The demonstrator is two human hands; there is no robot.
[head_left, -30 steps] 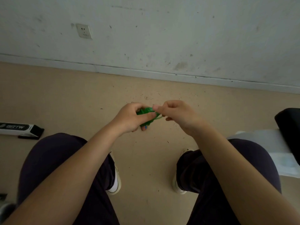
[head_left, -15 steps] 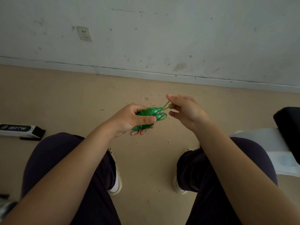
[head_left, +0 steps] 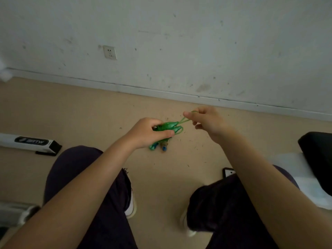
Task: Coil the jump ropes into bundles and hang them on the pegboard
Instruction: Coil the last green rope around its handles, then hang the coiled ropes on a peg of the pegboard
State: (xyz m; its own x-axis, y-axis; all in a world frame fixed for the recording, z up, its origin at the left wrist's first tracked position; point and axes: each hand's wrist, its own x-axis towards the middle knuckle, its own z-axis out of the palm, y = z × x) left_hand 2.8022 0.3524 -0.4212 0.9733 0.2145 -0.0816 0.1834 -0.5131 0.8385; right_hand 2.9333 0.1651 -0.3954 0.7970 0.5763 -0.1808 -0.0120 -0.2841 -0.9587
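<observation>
Two hands work a green jump rope (head_left: 168, 127) above a tan floor (head_left: 89, 114), seen from a seated person's head. At center, the left hand (head_left: 147, 133) grips the paired green handles, thumb curled over them, their ends pointing toward 7 o'clock. From the handles, thin cord runs toward 2 o'clock, where the right hand (head_left: 206, 121) pinches it between thumb and forefinger. At 9 o'clock lies a white-and-black box (head_left: 30, 141); a wall socket (head_left: 110, 52) sits near 11.
</observation>
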